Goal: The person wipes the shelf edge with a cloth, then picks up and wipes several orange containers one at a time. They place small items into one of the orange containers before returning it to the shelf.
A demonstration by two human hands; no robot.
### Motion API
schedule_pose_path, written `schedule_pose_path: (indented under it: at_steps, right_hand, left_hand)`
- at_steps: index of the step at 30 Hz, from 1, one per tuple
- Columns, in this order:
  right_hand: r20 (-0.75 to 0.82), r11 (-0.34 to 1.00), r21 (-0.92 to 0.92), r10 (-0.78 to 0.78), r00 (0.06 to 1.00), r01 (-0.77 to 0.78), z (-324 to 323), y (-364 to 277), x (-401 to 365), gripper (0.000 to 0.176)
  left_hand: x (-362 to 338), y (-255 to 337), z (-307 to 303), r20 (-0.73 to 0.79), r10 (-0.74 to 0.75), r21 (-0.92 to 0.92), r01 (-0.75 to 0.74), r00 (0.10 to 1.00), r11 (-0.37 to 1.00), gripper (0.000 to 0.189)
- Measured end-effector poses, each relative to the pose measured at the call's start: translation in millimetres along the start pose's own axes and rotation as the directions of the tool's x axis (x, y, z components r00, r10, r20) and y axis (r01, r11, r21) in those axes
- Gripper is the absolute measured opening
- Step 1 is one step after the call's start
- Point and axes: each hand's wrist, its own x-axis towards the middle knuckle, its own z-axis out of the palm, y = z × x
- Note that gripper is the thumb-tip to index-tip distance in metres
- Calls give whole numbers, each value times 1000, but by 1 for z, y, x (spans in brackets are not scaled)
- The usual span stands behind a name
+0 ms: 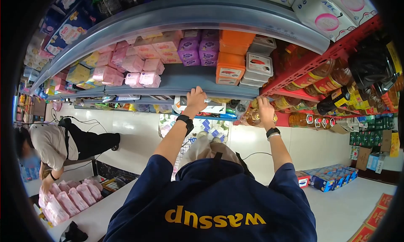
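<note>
My left hand (196,101) is closed over the front edge of a grey shelf (185,80), fingertips on its lip. A small pale, shiny thing shows beside its fingers; I cannot make out what it is. Farther right, my right hand (265,111) has its fingers curled at the same shelf's edge, close to the red rack (290,82). On the shelf stand pink tissue packs (143,67), purple packs (198,50), orange boxes (230,67) and grey-white boxes (256,67). A bare stretch of shelf lies above my left hand.
Oil bottles (299,120) fill the red rack at right. A co-worker (63,141) bends at left over pink packs (69,200) on a counter. Blue cartons (332,176) lie behind me on the right. A dark cable (254,154) runs across the floor.
</note>
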Motion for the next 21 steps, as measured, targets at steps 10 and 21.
schedule_pose_path:
  at_steps: [10, 21]
  right_hand:
    - [-28, 874, 385, 332, 943, -296, -24, -35, -13, 51]
    - [-25, 854, 509, -113, 993, 110, 21, -183, 75, 50]
  left_hand:
    - [1, -1, 1, -23, 33, -63, -34, 999, 997, 19]
    - [4, -6, 8, -91, 40, 1, -40, 995, 999, 24]
